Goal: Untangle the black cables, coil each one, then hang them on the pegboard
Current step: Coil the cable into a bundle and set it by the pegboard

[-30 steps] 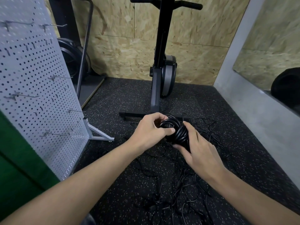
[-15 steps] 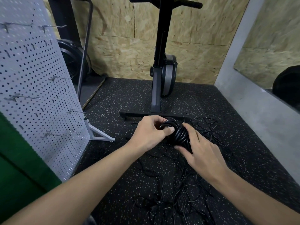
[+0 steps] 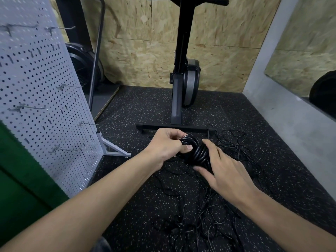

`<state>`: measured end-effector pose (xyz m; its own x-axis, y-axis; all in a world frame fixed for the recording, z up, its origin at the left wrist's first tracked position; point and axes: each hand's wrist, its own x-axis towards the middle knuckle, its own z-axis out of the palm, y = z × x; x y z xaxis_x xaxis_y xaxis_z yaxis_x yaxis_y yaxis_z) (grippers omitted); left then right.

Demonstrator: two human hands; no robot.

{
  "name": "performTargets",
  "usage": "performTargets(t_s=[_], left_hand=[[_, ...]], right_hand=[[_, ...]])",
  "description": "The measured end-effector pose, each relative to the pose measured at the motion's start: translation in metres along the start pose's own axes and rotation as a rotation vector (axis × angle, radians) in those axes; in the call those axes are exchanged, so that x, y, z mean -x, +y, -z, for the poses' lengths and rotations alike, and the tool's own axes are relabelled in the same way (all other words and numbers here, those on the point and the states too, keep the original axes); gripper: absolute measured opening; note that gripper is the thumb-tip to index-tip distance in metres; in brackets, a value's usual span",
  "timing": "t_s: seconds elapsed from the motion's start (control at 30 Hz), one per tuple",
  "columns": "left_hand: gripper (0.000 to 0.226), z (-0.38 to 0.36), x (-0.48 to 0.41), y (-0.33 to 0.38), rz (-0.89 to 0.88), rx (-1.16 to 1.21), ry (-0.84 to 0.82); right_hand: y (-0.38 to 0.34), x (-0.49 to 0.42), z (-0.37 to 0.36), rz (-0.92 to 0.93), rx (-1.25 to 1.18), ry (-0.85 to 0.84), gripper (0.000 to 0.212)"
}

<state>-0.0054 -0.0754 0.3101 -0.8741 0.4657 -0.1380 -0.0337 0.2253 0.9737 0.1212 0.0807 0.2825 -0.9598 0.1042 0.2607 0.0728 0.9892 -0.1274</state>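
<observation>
Coiling step in hand, judging by the tight coil of thick glossy black cable (image 3: 198, 151) gripped between both hands, just above the black speckled rubber floor (image 3: 145, 110) and in front of the base of a black upright exercise machine (image 3: 181, 79). Left hand (image 3: 169, 146) curled round the coil's upper left edge, thumb pressed across the turns; right hand (image 3: 223, 171) cupping the lower right side, fingers (image 3: 210, 147) bent over the loops, thumb underneath. Looks compact and twisted: several round turns stacked side by side, a little skewed rather than flat, free end not to be made out. Probably next: securing the last turn against springing loose, then carrying the bundle left to one of the bare metal hooks (image 3: 31, 107) on the white perforated pegboard (image 3: 45, 84). Plenty left: a thin tangle of black cables (image 3: 209, 220) sprawled on the floor beneath and beyond the hands
</observation>
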Motion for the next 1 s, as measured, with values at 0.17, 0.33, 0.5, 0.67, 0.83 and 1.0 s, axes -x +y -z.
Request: performTargets(t_s=[0.17, 0.33, 0.5, 0.67, 0.83, 1.0], left_hand=[[0.016, -0.010, 0.003, -0.007, -0.127, -0.178, 0.086], [0.014, -0.016, 0.009, -0.003, -0.230, -0.315, 0.158], [0.012, -0.010, 0.005, -0.005, -0.219, -0.381, 0.059], [0.010, 0.009, -0.005, -0.014, -0.308, -0.436, -0.171], [0.023, 0.014, -0.006, -0.018, -0.329, -0.467, -0.217], [0.025, 0.003, 0.000, -0.020, -0.368, -0.567, -0.040]], right_hand=[[-0.002, 0.001, -0.001, -0.003, -0.051, 0.015, 0.078], [-0.004, 0.001, -0.007, -0.001, -0.125, 0.029, 0.085], [0.007, 0.001, -0.005, -0.065, -0.272, -0.061, 0.080], [0.019, 0.002, -0.008, -0.085, -0.391, -0.098, 0.079], [0.024, 0.001, -0.010, -0.073, -0.383, -0.114, 0.079], [0.018, 0.002, -0.011, -0.072, -0.355, -0.155, 0.076]])
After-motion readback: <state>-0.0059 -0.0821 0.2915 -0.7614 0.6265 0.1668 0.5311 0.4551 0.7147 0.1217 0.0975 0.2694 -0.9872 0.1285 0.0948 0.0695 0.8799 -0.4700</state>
